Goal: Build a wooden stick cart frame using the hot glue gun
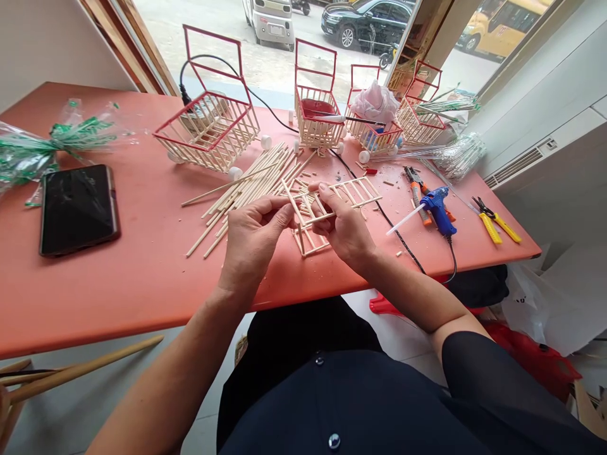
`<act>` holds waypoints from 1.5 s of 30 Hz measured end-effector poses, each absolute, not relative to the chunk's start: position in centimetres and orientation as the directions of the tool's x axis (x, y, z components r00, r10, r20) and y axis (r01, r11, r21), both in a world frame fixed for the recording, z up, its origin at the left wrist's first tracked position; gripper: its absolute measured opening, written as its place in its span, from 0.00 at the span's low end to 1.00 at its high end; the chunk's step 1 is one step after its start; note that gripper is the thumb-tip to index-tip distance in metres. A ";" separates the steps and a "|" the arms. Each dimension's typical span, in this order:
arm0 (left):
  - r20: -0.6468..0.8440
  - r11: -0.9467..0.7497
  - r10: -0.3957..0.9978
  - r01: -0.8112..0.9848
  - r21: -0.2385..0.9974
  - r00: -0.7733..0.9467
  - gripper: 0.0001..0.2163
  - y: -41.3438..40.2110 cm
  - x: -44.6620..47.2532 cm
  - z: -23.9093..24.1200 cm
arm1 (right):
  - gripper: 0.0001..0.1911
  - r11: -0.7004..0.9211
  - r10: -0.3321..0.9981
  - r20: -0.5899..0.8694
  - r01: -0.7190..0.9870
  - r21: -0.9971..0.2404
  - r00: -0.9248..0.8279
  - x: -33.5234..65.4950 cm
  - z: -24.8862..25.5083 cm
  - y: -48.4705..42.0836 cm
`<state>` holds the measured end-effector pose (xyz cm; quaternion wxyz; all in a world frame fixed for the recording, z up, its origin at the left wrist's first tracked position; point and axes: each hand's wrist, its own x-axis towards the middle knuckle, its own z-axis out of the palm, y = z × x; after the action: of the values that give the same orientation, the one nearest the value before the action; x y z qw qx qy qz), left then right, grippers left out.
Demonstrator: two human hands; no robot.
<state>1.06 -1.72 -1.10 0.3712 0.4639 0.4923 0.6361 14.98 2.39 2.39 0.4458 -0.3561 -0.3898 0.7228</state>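
In the middle of the head view, both my hands are raised over the near side of the table. My right hand (348,230) has its fingers wrapped around a small frame of pale wooden sticks (293,201). The fingertips of my left hand (253,237) are pinched together at the frame's left end; what sits between them is hidden. Below is another stick lattice (310,248), partly covered by my right hand. A ladder-like stick panel (358,191) extends past my right fingers; whether it joins the held frame I cannot tell. Loose wooden sticks (256,186) lie in a heap behind my left hand.
Several miniature stick carts with red trim, including one cart (208,136), line the window side. At right lie a blue glue gun (441,212), orange-handled pliers (417,189) and yellow-handled cutters (497,221). A black cable (401,237) crosses the table (156,278). A phone (79,212) lies left.
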 end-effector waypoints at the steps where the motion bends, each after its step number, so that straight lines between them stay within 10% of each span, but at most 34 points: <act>1: 0.214 -0.229 0.932 -0.017 0.973 -0.293 0.11 -1.8 1.0 -1.1 | 0.10 -0.301 0.922 -0.170 -0.368 -0.880 -0.348 15.0 2.4 2.4; 27: 0.231 -0.238 0.923 0.015 0.971 -0.307 0.09 -2.3 1.4 -0.8 | 0.11 -0.285 0.927 -0.156 -0.368 -0.885 -0.342 15.0 2.3 2.2; 45: 0.492 -0.368 0.811 0.379 0.849 -0.315 0.04 -5.6 2.9 -2.2 | 0.10 -0.292 0.924 -0.160 -0.371 -0.881 -0.347 15.1 2.5 2.2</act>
<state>2.88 -5.55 -2.18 0.1770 0.5577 0.5336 0.6106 15.11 2.22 2.55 0.4487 -0.3538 -0.3906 0.7217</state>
